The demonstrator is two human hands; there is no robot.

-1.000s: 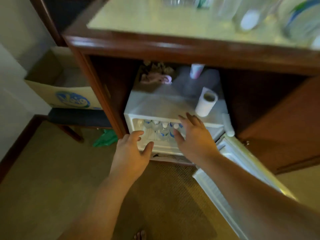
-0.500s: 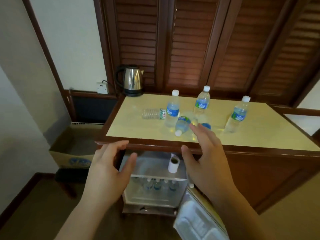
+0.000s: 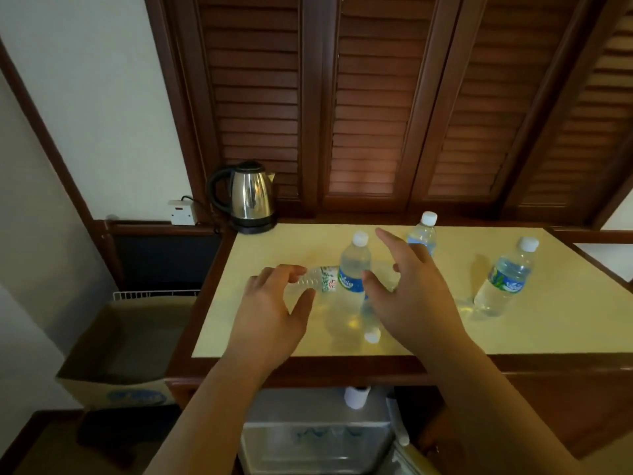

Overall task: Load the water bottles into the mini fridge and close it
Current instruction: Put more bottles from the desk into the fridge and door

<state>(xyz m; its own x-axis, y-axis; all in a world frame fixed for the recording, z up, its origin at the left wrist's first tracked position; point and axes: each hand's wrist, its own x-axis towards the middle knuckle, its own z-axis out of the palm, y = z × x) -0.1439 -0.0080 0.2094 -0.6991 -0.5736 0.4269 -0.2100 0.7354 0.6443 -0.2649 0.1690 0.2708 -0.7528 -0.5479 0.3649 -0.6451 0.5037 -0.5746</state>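
Several water bottles are on the yellow cabinet top (image 3: 513, 334). An upright blue-labelled bottle (image 3: 353, 265) stands between my hands. A clear bottle (image 3: 317, 279) lies on its side just past my left hand (image 3: 274, 310). Another bottle (image 3: 370, 320) lies with its cap toward me, partly hidden by my right hand (image 3: 407, 293). Two more stand upright, one behind my right hand (image 3: 424, 234) and one at the right (image 3: 503, 279). Both hands hover with fingers spread and hold nothing. The mini fridge (image 3: 315, 447) stands open below, bottles inside.
A steel kettle (image 3: 247, 197) sits at the cabinet's back left corner by a wall socket (image 3: 183, 211). A cardboard box (image 3: 126, 351) stands left of the cabinet. A white roll (image 3: 356, 396) rests on the fridge top. Louvred wooden doors rise behind.
My view rose from the open fridge to the cabinet top. Both hands lifted from the fridge front and moved forward over the bottles.
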